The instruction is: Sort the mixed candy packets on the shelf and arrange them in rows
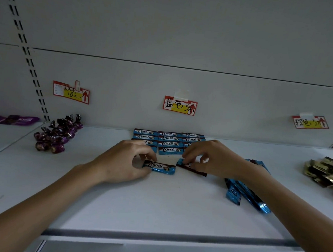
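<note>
my right hand (210, 157) covers most of the second packet (190, 167) it pinches; only a blue end and a dark edge show. my forearm hides part of the loose blue pile (243, 193), and the gold packets (326, 172) are cut off at the right edge. my left hand (128, 160), fingers curled, pinches the left end of a blue packet (160, 167) lying flat on the shelf (157, 203), just in front of the rows of blue packets (168, 139). purple candies (58, 134) sit well apart, to the left.
</note>
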